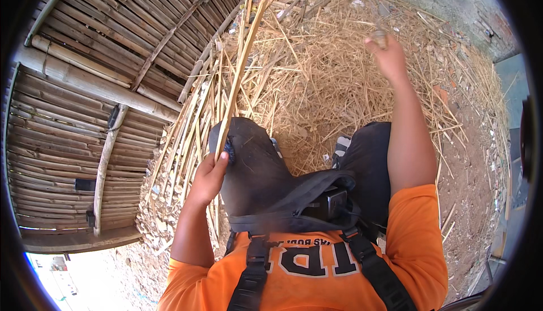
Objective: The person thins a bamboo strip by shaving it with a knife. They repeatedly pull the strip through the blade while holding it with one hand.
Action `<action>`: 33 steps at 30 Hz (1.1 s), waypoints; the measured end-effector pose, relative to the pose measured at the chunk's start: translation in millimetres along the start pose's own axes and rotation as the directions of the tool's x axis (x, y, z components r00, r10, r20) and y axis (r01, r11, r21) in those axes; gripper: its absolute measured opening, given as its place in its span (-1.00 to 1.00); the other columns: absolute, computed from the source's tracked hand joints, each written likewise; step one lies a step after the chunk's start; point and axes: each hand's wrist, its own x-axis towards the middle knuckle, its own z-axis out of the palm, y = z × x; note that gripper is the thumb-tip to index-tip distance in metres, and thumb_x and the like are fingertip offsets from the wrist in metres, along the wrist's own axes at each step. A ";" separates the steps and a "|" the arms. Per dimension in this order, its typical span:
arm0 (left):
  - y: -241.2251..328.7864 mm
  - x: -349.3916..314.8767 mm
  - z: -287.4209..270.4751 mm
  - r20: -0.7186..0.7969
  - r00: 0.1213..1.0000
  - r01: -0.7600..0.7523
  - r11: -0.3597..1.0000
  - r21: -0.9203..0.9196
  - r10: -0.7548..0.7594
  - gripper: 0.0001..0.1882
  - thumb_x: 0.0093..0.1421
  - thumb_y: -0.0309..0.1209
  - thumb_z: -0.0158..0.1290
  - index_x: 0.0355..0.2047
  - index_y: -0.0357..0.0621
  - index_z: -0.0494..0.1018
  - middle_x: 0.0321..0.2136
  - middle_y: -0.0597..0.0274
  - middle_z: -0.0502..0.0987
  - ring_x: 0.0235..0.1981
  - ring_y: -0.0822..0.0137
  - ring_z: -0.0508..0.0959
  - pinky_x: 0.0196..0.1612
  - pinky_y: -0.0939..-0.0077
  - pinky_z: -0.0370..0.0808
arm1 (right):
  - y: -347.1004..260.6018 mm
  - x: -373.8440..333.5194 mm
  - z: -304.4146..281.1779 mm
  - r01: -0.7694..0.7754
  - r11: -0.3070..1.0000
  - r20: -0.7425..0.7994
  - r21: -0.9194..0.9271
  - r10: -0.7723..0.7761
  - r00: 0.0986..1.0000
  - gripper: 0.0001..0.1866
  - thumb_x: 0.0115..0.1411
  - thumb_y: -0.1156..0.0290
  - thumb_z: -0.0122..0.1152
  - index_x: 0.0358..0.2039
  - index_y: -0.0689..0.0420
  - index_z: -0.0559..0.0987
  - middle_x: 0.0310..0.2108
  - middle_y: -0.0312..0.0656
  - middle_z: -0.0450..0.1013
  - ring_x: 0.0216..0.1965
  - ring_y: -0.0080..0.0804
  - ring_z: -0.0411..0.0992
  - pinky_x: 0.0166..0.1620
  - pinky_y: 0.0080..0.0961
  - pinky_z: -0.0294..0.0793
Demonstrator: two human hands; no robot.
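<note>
A long, pale bamboo strip [240, 68] slants up and away over my left knee. Its near end is gripped in my left hand [208, 181], thumb laid along it, with a dark cloth pad on the knee beside the fingers. My right arm reaches far forward to the right. At its end my right hand [390, 56] is closed round a short brownish tool handle [380, 38]. Whatever extends beyond that handle is a grey blur, so the tool's kind is unclear. The two hands are well apart.
Several split bamboo strips [189, 135] lie at my left, beside a slatted bamboo wall [79, 135]. Straw-like bamboo shavings [322, 56] cover the ground ahead. A rough masonry wall [447, 0] stands far right. An open black bag [305, 198] rests across my lap.
</note>
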 end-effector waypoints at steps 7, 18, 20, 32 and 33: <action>59.7 20.7 24.7 -0.113 0.962 -0.213 0.945 0.250 0.247 -0.57 0.35 -0.05 0.14 -0.37 -0.22 0.45 -0.64 0.32 0.40 -0.53 0.50 0.36 -0.46 0.45 0.35 | -69.8 -70.2 30.4 0.225 0.907 0.489 0.357 -0.386 0.782 -0.51 0.20 0.08 0.41 0.01 0.13 0.56 -0.39 -0.31 0.49 -0.46 -0.51 0.43 -0.30 -0.40 0.52; 94.8 34.1 39.4 0.128 0.982 -0.142 0.990 0.015 0.139 -0.57 0.14 -0.29 0.37 -0.19 -0.18 0.35 -0.50 0.50 0.35 -0.52 0.67 0.29 -0.50 0.73 0.22 | -71.5 -80.3 46.9 0.297 0.901 0.805 0.316 -0.420 0.419 -0.52 0.17 0.03 0.44 -0.09 0.13 0.58 -0.45 -0.35 0.49 -0.44 -0.55 0.47 -0.32 -0.44 0.51; 94.4 34.9 40.2 0.142 0.978 -0.154 0.988 0.005 0.152 -0.56 0.14 -0.30 0.38 -0.18 -0.20 0.34 -0.49 0.50 0.35 -0.50 0.67 0.30 -0.48 0.74 0.24 | -75.7 -78.0 38.3 0.088 0.948 0.820 0.305 -0.308 0.482 -0.53 0.15 0.12 0.46 -0.06 0.14 0.55 -0.45 -0.34 0.49 -0.50 -0.58 0.45 -0.42 -0.50 0.51; 95.8 36.1 50.7 0.111 0.984 -0.123 0.979 -0.161 0.142 -0.60 0.14 -0.42 0.35 -0.20 -0.17 0.32 -0.48 0.49 0.34 -0.47 0.65 0.33 -0.43 0.74 0.28 | -77.0 -80.7 35.8 0.419 0.867 0.689 0.272 -0.479 0.544 -0.54 0.15 0.04 0.43 -0.14 0.16 0.62 -0.52 -0.22 0.51 -0.48 -0.41 0.50 -0.36 -0.36 0.45; 98.4 34.6 49.2 0.135 0.981 -0.113 0.977 -0.181 0.138 -0.61 0.14 -0.42 0.35 -0.20 -0.16 0.32 -0.48 0.49 0.35 -0.47 0.65 0.33 -0.43 0.74 0.27 | -78.2 -80.4 32.8 0.469 0.845 0.620 0.258 -0.517 0.590 -0.56 0.15 0.04 0.42 -0.15 0.14 0.62 -0.53 -0.21 0.51 -0.48 -0.38 0.50 -0.37 -0.36 0.45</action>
